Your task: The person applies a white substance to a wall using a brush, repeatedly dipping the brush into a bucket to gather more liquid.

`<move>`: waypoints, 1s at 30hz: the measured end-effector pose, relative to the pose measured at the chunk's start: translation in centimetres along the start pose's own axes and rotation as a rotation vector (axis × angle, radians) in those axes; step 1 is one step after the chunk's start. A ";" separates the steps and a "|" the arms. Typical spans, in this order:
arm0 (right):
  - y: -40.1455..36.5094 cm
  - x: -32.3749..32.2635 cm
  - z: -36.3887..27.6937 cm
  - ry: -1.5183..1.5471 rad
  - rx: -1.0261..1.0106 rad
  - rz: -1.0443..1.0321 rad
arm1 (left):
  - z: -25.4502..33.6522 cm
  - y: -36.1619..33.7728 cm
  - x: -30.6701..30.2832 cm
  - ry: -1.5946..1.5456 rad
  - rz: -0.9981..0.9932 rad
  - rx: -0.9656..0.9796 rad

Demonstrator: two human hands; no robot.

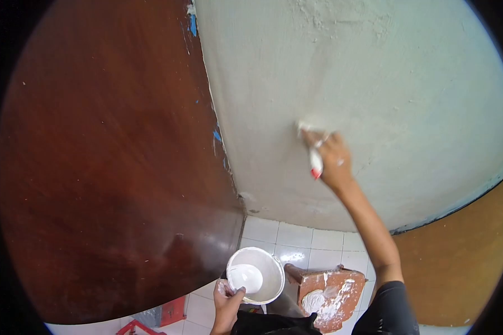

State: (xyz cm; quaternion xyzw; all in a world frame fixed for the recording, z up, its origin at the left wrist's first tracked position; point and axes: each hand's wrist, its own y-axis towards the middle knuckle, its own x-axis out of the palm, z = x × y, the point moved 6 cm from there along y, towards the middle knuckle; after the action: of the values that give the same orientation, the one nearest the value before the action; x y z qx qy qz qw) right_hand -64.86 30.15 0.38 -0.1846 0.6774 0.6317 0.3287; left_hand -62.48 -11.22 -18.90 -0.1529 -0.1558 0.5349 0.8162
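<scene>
My right hand (332, 156) grips a paintbrush with a white handle (316, 159) and a red end. Its head meets the pale grey wall (262, 111), somewhat smeared by motion. White smudges mark the fingers. Low in the view, my left hand (227, 301) is closed on the rim of a white bucket (271, 265), thumb over the edge. White paint (246, 278) lies at the bottom of the bucket.
Left of the wall stands a dark brown glossy wooden panel (123, 156), blue tape scraps (217, 135) along its edge. A paint-splattered reddish-brown stool (313, 282) stands on white floor tiles (294, 234). A red object (173, 311) is at lower left, a tan panel (458, 257) at right.
</scene>
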 end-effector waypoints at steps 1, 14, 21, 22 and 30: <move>2.1 -2.2 0.0 -0.002 -0.004 0.111 | -0.2 -0.1 -0.3 0.001 -0.005 -0.007; -14.9 17.9 -4.5 0.029 0.085 0.069 | -2.7 1.2 -2.7 -0.126 -0.115 -0.059; -10.5 13.5 -1.9 0.068 0.119 0.078 | -3.4 2.1 -6.5 0.415 -0.132 0.108; -8.1 10.6 -2.0 0.026 0.115 0.135 | -3.9 2.0 -7.0 0.401 -0.139 0.100; -10.8 14.1 -4.2 -0.182 0.070 0.299 | -5.7 2.6 -8.1 0.274 -0.223 0.089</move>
State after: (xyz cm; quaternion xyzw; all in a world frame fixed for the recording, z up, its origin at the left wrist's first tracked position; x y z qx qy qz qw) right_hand -68.64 26.93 -17.17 -0.0122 0.6862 0.6637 0.2974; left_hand -65.35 -18.20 -25.90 -0.1700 -0.0353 0.4214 0.8901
